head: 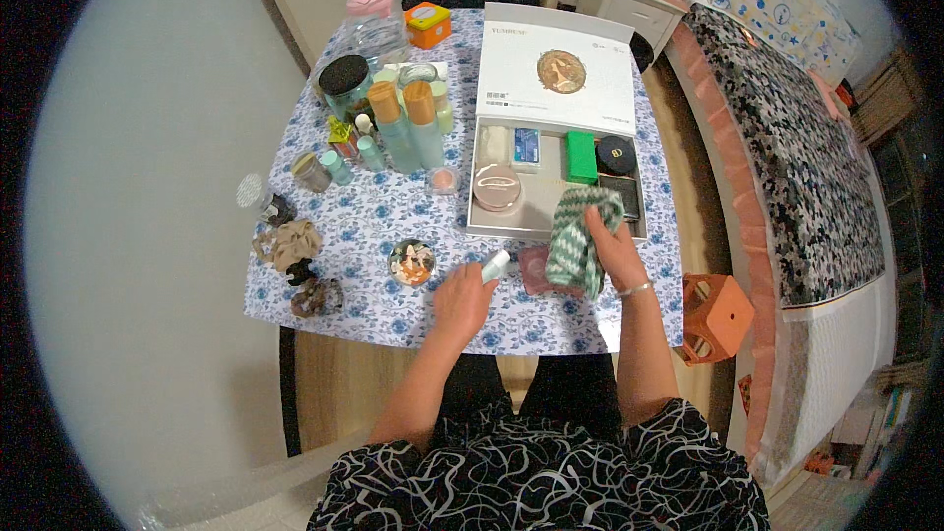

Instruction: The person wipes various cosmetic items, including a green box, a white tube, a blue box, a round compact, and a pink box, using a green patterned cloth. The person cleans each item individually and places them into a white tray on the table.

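My left hand [465, 301] is closed around a small pale tube with a white cap [495, 265], over the near middle of the table. In my right hand [616, 251] is a green and white striped knitted cloth [581, 240], which hangs over the near edge of an open white gift box [479, 230]. A flat pink item [537, 270] lies partly under the cloth. Inside the box are a round pink compact [497, 187], a small blue and white pack [526, 146], a green box [581, 156], a round black case [616, 155] and a dark square case [622, 195].
Left of the box stand wooden-capped bottles [421, 133], a black-lidded jar [345, 85] and small jars. A round patterned tin [412, 262] lies near my left hand. Hair scrunchies [296, 244] lie at the left edge. An orange stool [719, 317] stands right of the table.
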The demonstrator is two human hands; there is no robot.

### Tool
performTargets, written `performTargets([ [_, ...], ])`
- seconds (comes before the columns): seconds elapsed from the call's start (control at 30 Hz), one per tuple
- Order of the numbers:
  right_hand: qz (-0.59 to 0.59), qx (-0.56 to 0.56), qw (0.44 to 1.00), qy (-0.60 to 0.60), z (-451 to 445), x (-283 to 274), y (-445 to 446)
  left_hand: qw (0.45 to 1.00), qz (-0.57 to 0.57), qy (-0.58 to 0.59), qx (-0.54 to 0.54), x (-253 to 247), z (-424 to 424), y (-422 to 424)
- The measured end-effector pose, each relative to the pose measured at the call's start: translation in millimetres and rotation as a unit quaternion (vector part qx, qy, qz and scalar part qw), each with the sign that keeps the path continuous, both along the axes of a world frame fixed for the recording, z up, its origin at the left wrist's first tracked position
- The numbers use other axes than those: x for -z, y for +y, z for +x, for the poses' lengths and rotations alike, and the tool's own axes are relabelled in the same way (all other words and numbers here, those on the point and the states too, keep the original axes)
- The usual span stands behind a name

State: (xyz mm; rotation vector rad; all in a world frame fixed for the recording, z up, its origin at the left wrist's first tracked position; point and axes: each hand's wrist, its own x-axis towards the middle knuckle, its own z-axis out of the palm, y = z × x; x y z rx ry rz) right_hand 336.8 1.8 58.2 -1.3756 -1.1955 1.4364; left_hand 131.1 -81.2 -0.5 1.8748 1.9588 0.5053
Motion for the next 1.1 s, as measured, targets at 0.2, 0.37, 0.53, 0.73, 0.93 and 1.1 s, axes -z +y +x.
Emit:
performTargets([
  [0.2, 0.297, -0.250, 0.893, -0.227, -10.6, 7.7, -48.2, 0.956, -0.057, -0.267, 0.107, -21.9, 13.5, -29.7],
  [0.37, 0.186, -0.108, 0.973, -0.088, -34.8, 20.4, -81.0, 0.926, -0.064, -0.350, 0.127, -30.3, 25.9, -44.3],
  [0.53, 0.023, -0.004, 1.000, 0.007, -55.0, 9.0, -98.6, 0.916, 0.042, -0.399, 0.001, -29.0, 43.6, -53.6],
  [0.73, 0.109, -0.054, 0.992, 0.032, -55.4, 29.1, -118.1, 0.880, 0.099, -0.462, -0.052, -27.3, 53.4, -39.4],
  [0.93, 0.083, -0.047, 0.994, -0.056, -40.3, 22.2, -103.7, 0.732, -0.063, -0.664, -0.143, -23.3, 68.5, -22.4],
  [1.1, 0.068, -0.048, 0.988, -0.127, -24.5, 6.5, -31.5, 0.727, -0.104, -0.666, -0.130, -50.6, 70.1, 29.0],
])
